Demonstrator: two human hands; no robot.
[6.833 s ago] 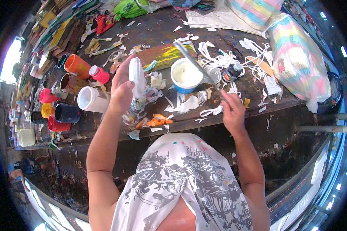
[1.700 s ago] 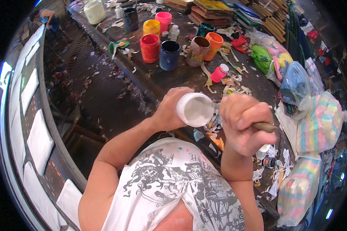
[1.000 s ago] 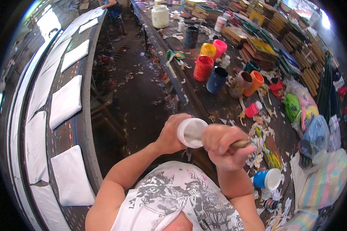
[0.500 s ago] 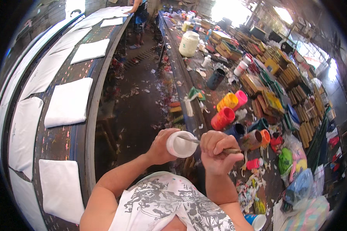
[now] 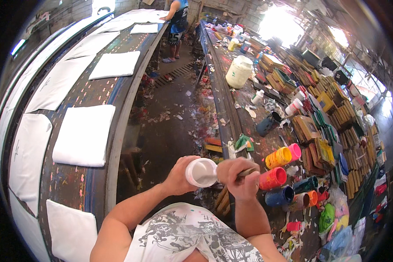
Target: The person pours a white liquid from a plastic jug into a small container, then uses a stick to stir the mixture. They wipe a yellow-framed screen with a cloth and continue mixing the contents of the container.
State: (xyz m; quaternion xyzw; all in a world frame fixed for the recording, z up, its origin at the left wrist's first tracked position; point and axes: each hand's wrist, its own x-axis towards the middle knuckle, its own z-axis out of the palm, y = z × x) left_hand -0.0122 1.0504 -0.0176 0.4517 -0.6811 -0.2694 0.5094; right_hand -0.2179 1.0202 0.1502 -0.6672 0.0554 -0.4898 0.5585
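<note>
My left hand (image 5: 178, 178) is wrapped round a white plastic jar (image 5: 201, 173), its open mouth tilted toward me with white, paint-like stuff inside. In the closed fist of my right hand (image 5: 239, 180) is a thin wooden-handled spatula (image 5: 247, 172). Its handle end sticks out past my thumb, while the blade points into the jar and is mostly hidden by my fingers and motion blur. Both hands are above the gap between two long tables. Just right of my right hand lies a red paint jar (image 5: 273, 178).
Folded white cloths (image 5: 84, 136) lie along the left table (image 5: 74, 185). The right table holds a yellow paint jar (image 5: 278, 157), a dark blue jar (image 5: 279, 196), a large cream tub (image 5: 239, 72) and stacked wooden frames (image 5: 336, 96). Farther up the aisle, a person (image 5: 177, 26) stands beside the left table.
My right hand has come closer to the jar's mouth, and less of the spatula's blade shows. The whole view has shifted, bringing more of the far person into sight.
</note>
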